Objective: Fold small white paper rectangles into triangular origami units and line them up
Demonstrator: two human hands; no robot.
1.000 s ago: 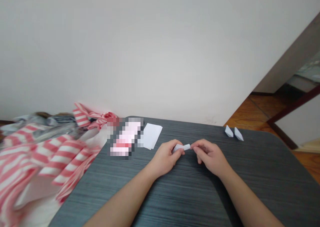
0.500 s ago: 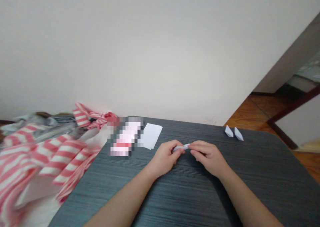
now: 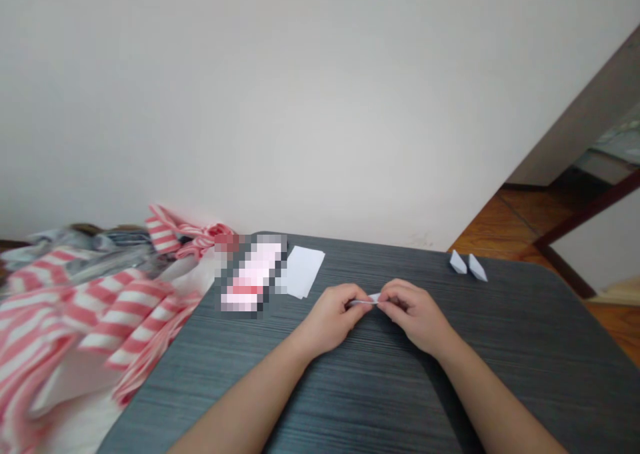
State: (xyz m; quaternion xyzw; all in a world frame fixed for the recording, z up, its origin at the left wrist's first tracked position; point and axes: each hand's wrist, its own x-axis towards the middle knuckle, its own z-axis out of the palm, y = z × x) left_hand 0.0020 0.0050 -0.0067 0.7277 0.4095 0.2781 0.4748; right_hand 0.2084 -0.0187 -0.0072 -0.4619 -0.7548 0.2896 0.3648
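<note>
A small folded piece of white paper (image 3: 365,301) is pinched between my left hand (image 3: 333,319) and my right hand (image 3: 413,315). Most of it is hidden by my fingers, and only a thin edge shows between them. Both hands rest just above the dark grey wood-grain table (image 3: 520,334). Beyond my right hand lie two small folded white paper pieces (image 3: 468,265), pointed at their ends. Beyond my left hand is a stack of white paper sheets (image 3: 303,271).
A pixelated pink-and-white object (image 3: 251,274) lies left of the sheets. Pink-and-white striped cloth (image 3: 110,321) is heaped beyond the table's left edge. A white wall (image 3: 310,107) stands behind the table, and a wooden floor (image 3: 510,231) shows at the right.
The folded paper has flattened and now shows as a thin edge. My hands have drawn closer together around it, and my right hand has moved left along it.
</note>
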